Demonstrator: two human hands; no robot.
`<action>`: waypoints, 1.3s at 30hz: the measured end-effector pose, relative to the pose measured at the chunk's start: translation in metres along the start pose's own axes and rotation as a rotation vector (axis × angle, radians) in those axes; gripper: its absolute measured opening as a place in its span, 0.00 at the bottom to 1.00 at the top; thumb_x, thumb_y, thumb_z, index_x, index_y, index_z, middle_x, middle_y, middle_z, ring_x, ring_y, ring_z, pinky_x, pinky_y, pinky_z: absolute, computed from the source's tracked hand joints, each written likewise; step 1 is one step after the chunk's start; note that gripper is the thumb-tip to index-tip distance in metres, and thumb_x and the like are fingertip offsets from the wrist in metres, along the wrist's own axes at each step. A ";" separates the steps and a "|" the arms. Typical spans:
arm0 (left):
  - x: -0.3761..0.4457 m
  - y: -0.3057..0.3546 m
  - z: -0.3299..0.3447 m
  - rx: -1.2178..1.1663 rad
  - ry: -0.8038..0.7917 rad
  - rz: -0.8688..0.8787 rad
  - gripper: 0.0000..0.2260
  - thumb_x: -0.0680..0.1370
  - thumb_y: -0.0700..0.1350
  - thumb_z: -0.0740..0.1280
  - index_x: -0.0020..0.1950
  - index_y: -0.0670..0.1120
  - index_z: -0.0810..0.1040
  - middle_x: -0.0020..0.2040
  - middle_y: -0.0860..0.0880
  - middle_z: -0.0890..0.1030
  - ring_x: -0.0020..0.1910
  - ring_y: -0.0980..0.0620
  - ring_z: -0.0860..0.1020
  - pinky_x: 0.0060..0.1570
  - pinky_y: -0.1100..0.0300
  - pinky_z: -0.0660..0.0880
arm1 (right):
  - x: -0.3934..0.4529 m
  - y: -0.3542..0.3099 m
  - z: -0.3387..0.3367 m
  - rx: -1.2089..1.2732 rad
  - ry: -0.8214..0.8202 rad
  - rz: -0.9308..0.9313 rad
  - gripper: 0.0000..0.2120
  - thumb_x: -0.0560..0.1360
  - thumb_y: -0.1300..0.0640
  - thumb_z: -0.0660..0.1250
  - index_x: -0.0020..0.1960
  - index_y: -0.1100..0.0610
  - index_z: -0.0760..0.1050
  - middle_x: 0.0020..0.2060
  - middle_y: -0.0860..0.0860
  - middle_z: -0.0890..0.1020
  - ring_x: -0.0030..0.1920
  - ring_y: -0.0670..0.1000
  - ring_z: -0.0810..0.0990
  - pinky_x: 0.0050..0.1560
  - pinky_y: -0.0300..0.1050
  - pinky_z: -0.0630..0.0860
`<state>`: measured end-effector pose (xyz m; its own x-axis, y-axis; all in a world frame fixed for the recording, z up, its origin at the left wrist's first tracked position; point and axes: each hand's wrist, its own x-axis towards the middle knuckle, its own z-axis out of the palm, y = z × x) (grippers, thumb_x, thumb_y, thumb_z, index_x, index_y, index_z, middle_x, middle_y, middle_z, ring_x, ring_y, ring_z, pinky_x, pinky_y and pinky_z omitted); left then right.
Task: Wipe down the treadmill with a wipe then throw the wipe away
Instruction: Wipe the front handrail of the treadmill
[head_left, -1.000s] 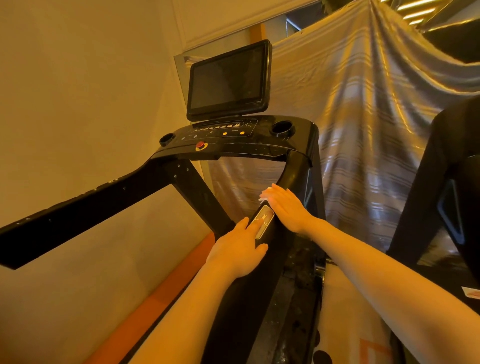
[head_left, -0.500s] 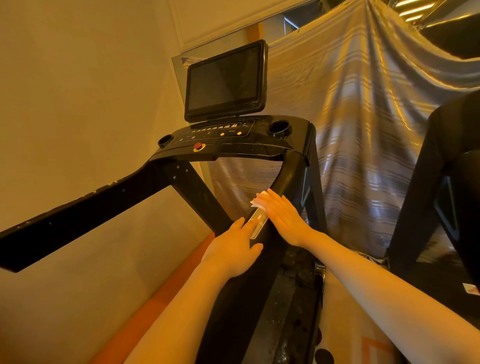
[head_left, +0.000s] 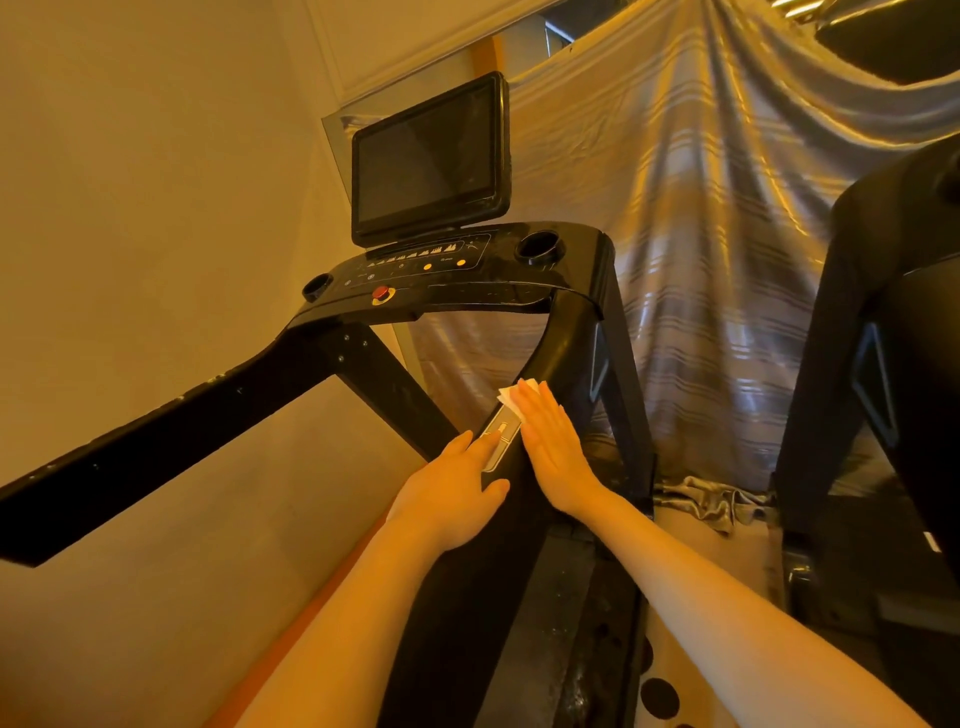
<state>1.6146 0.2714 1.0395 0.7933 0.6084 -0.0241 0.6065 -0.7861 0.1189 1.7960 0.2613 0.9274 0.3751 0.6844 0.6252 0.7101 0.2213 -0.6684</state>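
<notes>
From the head camera, the right hand (head_left: 553, 449) lies flat with straight fingers on the treadmill's (head_left: 467, 291) right handrail (head_left: 563, 343), pressing a white wipe (head_left: 514, 397) whose edge shows beyond the fingertips. The left hand (head_left: 452, 499) rests open on the same rail just below, fingers touching a silver sensor plate (head_left: 500, 434) between both hands.

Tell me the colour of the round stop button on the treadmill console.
Red, on a yellow base: the stop button, seen in the head view.
</notes>
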 end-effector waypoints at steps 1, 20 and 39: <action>0.000 -0.001 0.000 -0.001 0.000 0.001 0.29 0.84 0.57 0.57 0.81 0.57 0.48 0.82 0.50 0.50 0.78 0.47 0.59 0.73 0.51 0.65 | 0.003 0.001 -0.001 0.002 0.013 0.037 0.38 0.74 0.25 0.34 0.77 0.46 0.45 0.80 0.48 0.48 0.80 0.49 0.42 0.79 0.52 0.38; 0.005 -0.003 0.004 -0.010 0.020 0.001 0.29 0.83 0.58 0.58 0.81 0.57 0.50 0.82 0.50 0.53 0.77 0.48 0.61 0.71 0.53 0.66 | -0.025 -0.006 0.034 0.281 0.245 0.332 0.35 0.76 0.27 0.41 0.77 0.42 0.42 0.78 0.39 0.43 0.78 0.41 0.39 0.76 0.40 0.39; 0.008 -0.005 0.006 -0.001 0.027 0.005 0.29 0.83 0.58 0.58 0.81 0.57 0.51 0.81 0.50 0.54 0.77 0.47 0.61 0.71 0.51 0.67 | -0.032 0.011 0.047 0.544 0.310 0.748 0.27 0.85 0.44 0.45 0.81 0.48 0.42 0.81 0.49 0.48 0.80 0.52 0.47 0.78 0.53 0.48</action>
<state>1.6180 0.2792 1.0330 0.7948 0.6069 0.0033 0.6022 -0.7893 0.1203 1.7633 0.2745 0.8807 0.8125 0.5829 -0.0101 -0.1183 0.1480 -0.9819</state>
